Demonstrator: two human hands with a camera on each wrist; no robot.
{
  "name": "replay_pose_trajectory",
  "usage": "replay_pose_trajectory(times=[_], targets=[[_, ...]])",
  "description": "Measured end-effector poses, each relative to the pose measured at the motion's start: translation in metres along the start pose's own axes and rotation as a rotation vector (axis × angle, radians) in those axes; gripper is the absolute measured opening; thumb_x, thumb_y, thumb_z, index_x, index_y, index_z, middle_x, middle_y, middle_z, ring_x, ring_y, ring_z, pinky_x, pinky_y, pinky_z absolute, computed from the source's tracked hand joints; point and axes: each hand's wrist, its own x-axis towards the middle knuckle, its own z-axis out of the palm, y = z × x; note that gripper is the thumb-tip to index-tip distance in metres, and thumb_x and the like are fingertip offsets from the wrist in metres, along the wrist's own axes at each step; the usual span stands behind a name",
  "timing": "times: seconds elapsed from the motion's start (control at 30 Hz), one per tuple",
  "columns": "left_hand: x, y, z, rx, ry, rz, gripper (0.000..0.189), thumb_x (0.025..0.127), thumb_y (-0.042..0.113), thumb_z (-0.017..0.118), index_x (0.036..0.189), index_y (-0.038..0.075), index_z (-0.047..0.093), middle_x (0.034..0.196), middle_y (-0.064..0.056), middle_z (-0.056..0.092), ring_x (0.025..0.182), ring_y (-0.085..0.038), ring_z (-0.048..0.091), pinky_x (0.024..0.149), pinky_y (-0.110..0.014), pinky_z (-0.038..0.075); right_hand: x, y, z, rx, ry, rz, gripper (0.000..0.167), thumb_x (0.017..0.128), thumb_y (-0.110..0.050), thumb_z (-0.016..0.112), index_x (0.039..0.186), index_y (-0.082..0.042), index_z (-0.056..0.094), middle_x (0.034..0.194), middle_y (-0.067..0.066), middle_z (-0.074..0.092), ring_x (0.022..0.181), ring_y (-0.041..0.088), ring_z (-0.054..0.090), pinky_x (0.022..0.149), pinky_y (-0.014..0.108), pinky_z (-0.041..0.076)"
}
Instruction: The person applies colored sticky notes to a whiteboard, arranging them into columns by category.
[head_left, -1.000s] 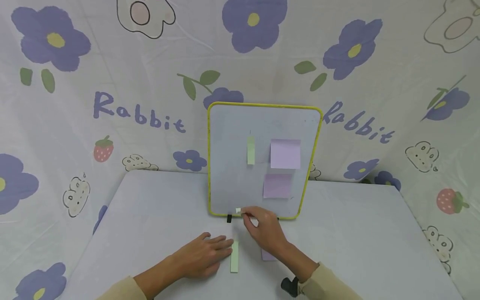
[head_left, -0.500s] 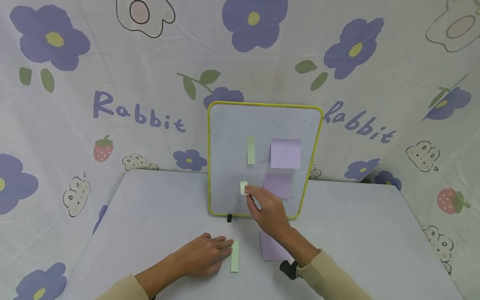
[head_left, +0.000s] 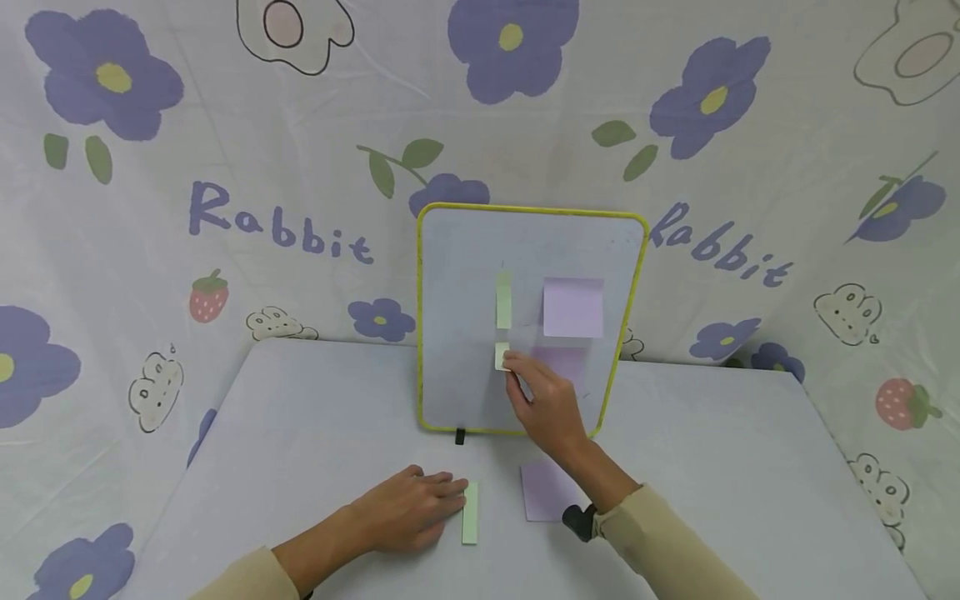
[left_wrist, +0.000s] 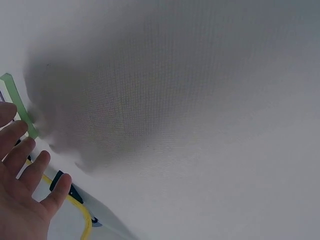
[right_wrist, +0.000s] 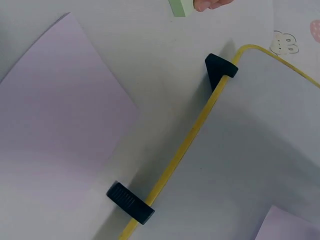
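My right hand (head_left: 547,408) pinches a small pale sticky note strip (head_left: 500,358) by its lower right, at the face of a yellow-rimmed whiteboard (head_left: 457,333). Straight above it hangs a green sticky note strip (head_left: 504,304). Two purple sticky notes are on the board's right half: an upper one (head_left: 573,308) and a lower one (head_left: 562,364), partly behind my hand. My left hand (head_left: 405,510) rests on the table, its fingertips at the edge of a narrow green sticky note pad (head_left: 470,515). The right wrist view leaves my right hand out.
A purple sticky note pad (head_left: 542,492) lies on the white table (head_left: 322,400) under my right forearm. Black feet (right_wrist: 130,202) hold the board upright at its lower edge. A patterned cloth (head_left: 300,125) hangs behind and at the sides.
My right hand has lifted the small sticky note strip from the board's lower edge, up and slightly right, to just below the green strip. My left hand has stayed in place.
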Motion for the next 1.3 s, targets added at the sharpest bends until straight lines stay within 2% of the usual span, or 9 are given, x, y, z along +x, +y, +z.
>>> replay_pose_trajectory(times=[0.33,0.6,0.73,0.83,1.0,1.07,1.17,1.3], targets=[[0.005,0.000,-0.003,-0.001,-0.028,-0.003,0.036,0.097,0.030,0.060,0.129,0.016,0.066,0.140,0.002,0.059,0.127,-0.015,0.055,0.089,-0.037,0.050,-0.001,0.006,0.004,-0.023,-0.006,0.000,0.018,0.085,0.006,0.071,0.103,0.002,0.072,0.109,0.015,0.073,0.100,0.029,0.071,0.077,0.040,0.058],[0.006,-0.001,-0.006,-0.008,0.012,0.013,0.030,0.097,0.027,0.058,0.123,0.016,0.068,0.135,0.000,0.062,0.125,-0.017,0.057,0.088,-0.039,0.050,-0.001,0.007,0.006,-0.051,-0.040,0.011,0.017,0.086,0.004,0.071,0.103,0.002,0.072,0.109,0.015,0.072,0.101,0.029,0.071,0.078,0.039,0.058],[0.011,-0.008,-0.012,-0.009,0.033,-0.024,0.028,0.098,0.028,0.058,0.122,0.017,0.069,0.134,-0.001,0.063,0.125,-0.019,0.058,0.091,-0.043,0.050,-0.002,0.008,0.006,-0.058,-0.047,0.013,0.017,0.086,0.004,0.071,0.103,0.002,0.072,0.108,0.015,0.072,0.100,0.028,0.071,0.078,0.038,0.058],[0.018,-0.017,-0.022,0.001,0.125,-0.083,0.029,0.096,0.025,0.062,0.121,0.014,0.072,0.130,-0.003,0.066,0.121,-0.020,0.061,0.090,-0.043,0.051,-0.002,0.009,0.007,-0.066,-0.043,0.009,0.017,0.086,0.004,0.071,0.103,0.002,0.072,0.108,0.015,0.072,0.100,0.028,0.071,0.076,0.038,0.059],[0.033,-0.032,-0.047,0.060,0.405,-0.190,0.028,0.090,0.018,0.068,0.116,0.009,0.073,0.119,-0.006,0.071,0.112,-0.022,0.065,0.086,-0.044,0.052,-0.001,0.009,0.007,-0.063,-0.042,0.003,0.016,0.086,0.004,0.071,0.102,0.002,0.072,0.108,0.016,0.072,0.100,0.029,0.071,0.075,0.038,0.059],[0.038,-0.037,-0.057,0.095,0.479,-0.228,0.032,0.088,0.015,0.067,0.119,0.007,0.072,0.121,-0.007,0.070,0.114,-0.024,0.065,0.088,-0.045,0.052,-0.001,0.008,0.007,-0.067,-0.044,0.002,0.016,0.086,0.004,0.071,0.102,0.002,0.072,0.108,0.016,0.072,0.099,0.028,0.071,0.075,0.038,0.059],[0.047,-0.044,-0.067,0.140,0.511,-0.255,0.042,0.088,0.011,0.064,0.129,0.004,0.066,0.133,-0.008,0.064,0.124,-0.025,0.059,0.093,-0.048,0.049,-0.001,0.008,0.008,-0.074,-0.045,-0.001,0.016,0.086,0.004,0.072,0.102,0.002,0.072,0.108,0.016,0.072,0.099,0.029,0.071,0.075,0.038,0.059],[0.056,-0.051,-0.075,0.202,0.465,-0.235,0.055,0.086,0.008,0.064,0.141,0.005,0.056,0.148,-0.006,0.052,0.136,-0.025,0.048,0.099,-0.052,0.044,-0.001,0.008,0.008,-0.074,-0.044,-0.011,0.016,0.084,0.005,0.073,0.101,0.003,0.072,0.106,0.016,0.072,0.097,0.029,0.071,0.074,0.037,0.059]])
